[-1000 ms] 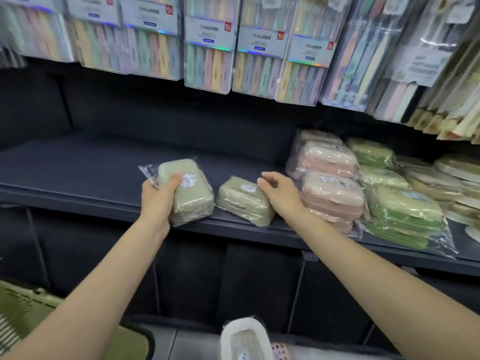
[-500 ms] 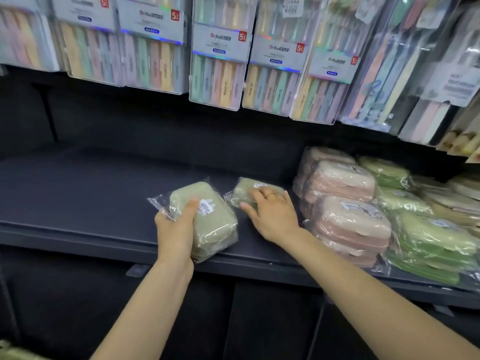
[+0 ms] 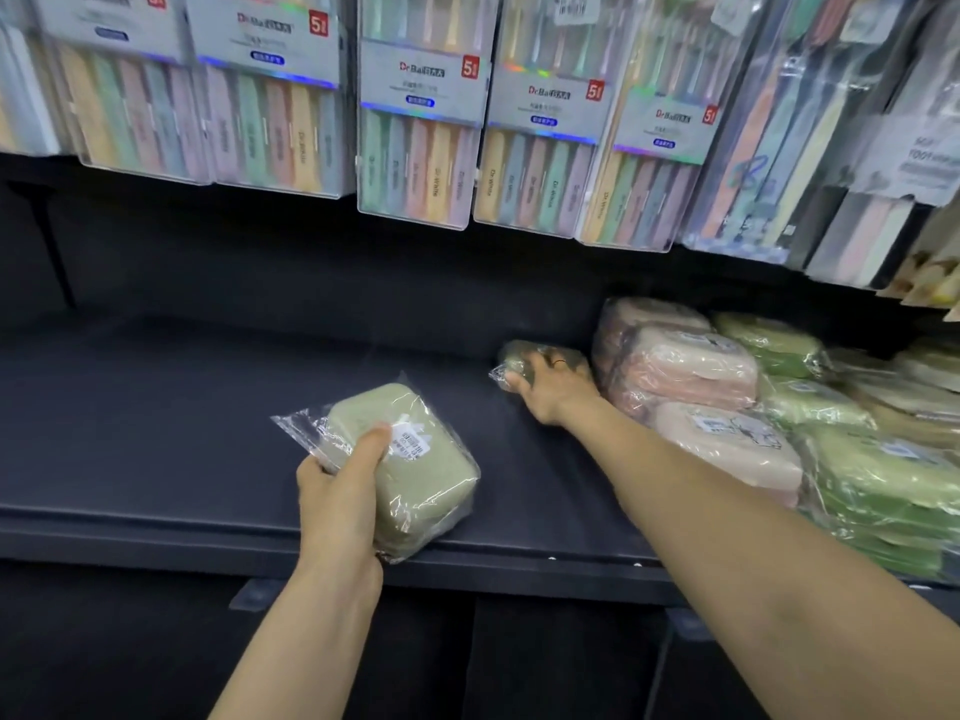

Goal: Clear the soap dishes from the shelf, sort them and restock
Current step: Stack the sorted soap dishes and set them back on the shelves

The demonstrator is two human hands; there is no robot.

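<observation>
right hand has shoved a green soap dish to the back of the shelf

the right hand (image 3: 553, 389) is way back on the shelf (image 3: 182, 407) now, fingers laid over a wrapped green soap dish (image 3: 511, 363). can't tell if they're curled round it or just pressing it, the hand hides most of it and that corner's blurry. a second ago that same dish was sitting near the front edge with the hand only touching it, so it's been slid deep and to the right. it now sits just beside the pink soap dishes (image 3: 685, 376), maybe touching them, hard to say.

the left hand (image 3: 340, 491) grips the other green soap dish (image 3: 426, 470), thumb on top near the sticker, fingers under it. it's tilted and hanging partly over the front edge. that one has barely changed, same grip as before.

further right are the bright green soap dishes (image 3: 883, 485) stacked up, and toothbrush packs (image 3: 421, 148) hang above.

my read: this is the restock part, with a new row of this colour starting left of the pink ones. the dish in the left hand probably goes in front of it next. the left stretch of shelf has no dishes on it yet.
</observation>
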